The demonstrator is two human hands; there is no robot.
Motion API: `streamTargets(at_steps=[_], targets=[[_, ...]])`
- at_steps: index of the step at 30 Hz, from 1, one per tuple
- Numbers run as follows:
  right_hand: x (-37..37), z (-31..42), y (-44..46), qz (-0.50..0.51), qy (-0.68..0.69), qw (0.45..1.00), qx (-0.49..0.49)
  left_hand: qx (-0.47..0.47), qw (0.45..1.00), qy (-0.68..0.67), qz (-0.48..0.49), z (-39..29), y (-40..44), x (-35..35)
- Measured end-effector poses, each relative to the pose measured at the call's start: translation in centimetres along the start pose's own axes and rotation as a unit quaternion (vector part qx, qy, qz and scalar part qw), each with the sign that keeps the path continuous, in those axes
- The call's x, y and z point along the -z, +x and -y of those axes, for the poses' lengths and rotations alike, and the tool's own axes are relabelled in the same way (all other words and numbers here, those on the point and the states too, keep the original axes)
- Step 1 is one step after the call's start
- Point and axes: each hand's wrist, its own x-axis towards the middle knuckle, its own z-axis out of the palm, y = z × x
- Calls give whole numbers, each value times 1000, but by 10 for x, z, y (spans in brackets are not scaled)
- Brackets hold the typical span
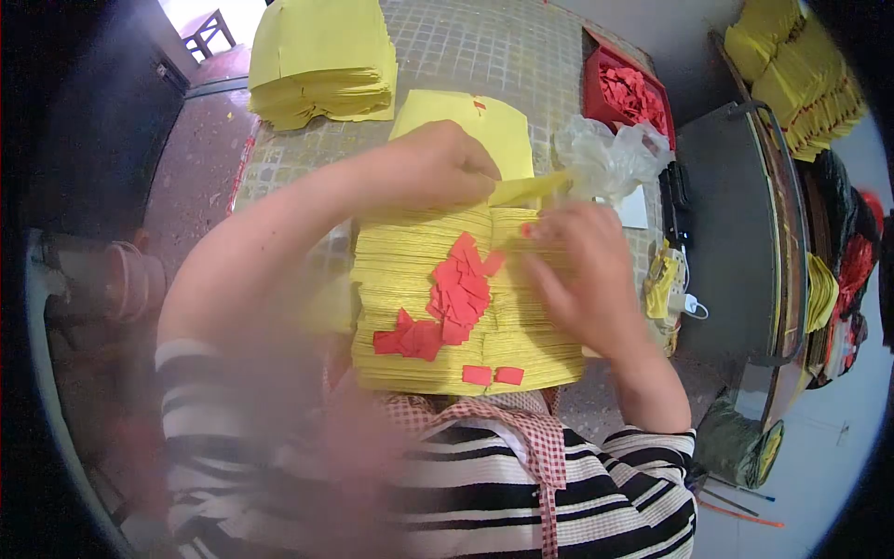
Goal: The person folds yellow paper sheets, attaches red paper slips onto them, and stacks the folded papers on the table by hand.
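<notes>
A thick stack of yellow paper sheets [419, 279] lies before me, its many edges fanned toward me. My left hand [442, 166] is closed at the far end of the stack, its fingers pinching a raised, folded yellow sheet [529, 190]. My right hand [591, 270] hovers over the stack's right side, blurred by motion. A small red spot shows by its fingertips; I cannot make out whether it is held. Loose red paper slips [458, 296] are heaped on the stack, and two red slips lie at its near edge.
A flat yellow sheet [466, 121] lies beyond the stack. Another yellow paper pile [321, 65] stands back left. At back right are a red box [598, 102] of red slips and a crumpled clear plastic bag [619, 163]. More yellow stacks [801, 74] sit on the right.
</notes>
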Motion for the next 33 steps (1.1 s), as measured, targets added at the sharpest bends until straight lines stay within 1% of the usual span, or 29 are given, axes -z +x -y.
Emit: streamTargets(at_steps=[1, 2, 3, 4, 5, 6, 7, 8, 10, 11, 13, 14, 16, 17, 18, 19, 20, 22, 23, 25, 26, 28, 29, 31, 33], targets=[[0, -6, 3, -1, -1, 1000, 1, -4, 1000, 12, 8, -1, 0, 1], [-1, -15, 7, 7, 78, 995, -60, -5, 1000, 14, 7, -2, 0, 1], [-4, -23, 12, 14, 157, 980, -119, -20, 999, 38, -18, -3, 0, 0], [-7, -31, 21, 39, 233, 960, -152, -36, 996, 62, -44, -4, 1, 0], [-8, -37, 30, 38, 233, 960, -150, -36, 996, 63, -46, -3, 3, 0], [-8, -41, 39, 110, 333, 914, -203, -34, 996, 71, -48, 0, 7, -1], [-8, -44, 45, 181, 425, 850, -253, -32, 995, 78, -50, 2, 9, -1], [-8, -46, 50, 181, 424, 852, -250, -33, 995, 79, -53, 4, 10, 0], [-10, -49, 56, 236, 505, 788, -261, -69, 992, 97, -52, 5, 11, 1], [-11, -49, 57, 237, 504, 789, -260, -70, 991, 97, -54, 4, 12, 3], [-14, -49, 57, 239, 506, 773, -297, -70, 992, 103, -5, 1, 11, 7], [-17, -50, 56, 240, 505, 774, -297, -70, 992, 102, -6, -4, 9, 9], [-22, -49, 52, 238, 500, 786, -274, 2, 994, 105, 27, -18, 2, 12], [-24, -46, 51, 239, 500, 786, -275, 2, 994, 104, 26, -14, 4, 10], [-27, -40, 49, 193, 404, 856, -259, -5, 996, 86, 7, -7, 9, 6], [-29, -36, 49, 144, 301, 912, -239, -12, 998, 67, -11, -3, 11, 4], [-29, -33, 49, 144, 301, 912, -238, -12, 998, 66, -12, -5, 11, 4], [-27, -28, 48, 2, 188, 959, -212, 23, 996, 80, 4, -10, 9, 4], [-28, -31, 48, 2, 188, 959, -213, 24, 996, 80, 5, -7, 9, 1], [-31, -43, 48, 53, 227, 946, -226, -3, 997, -43, -62, 1, 9, -6], [-32, -41, 48, 53, 228, 946, -225, -2, 997, -42, -63, 0, 9, -6], [-34, -38, 46, 69, 236, 930, -274, 43, 982, -157, -94, -2, 9, -8], [-35, -39, 45, 70, 237, 929, -275, 44, 982, -157, -93, -2, 9, -9], [-35, -41, 44, 71, 247, 927, -272, 3, 990, -105, -95, -2, 9, -9], [-33, -40, 44, 68, 259, 921, -282, -11, 990, -102, -96, -8, 5, -9]])
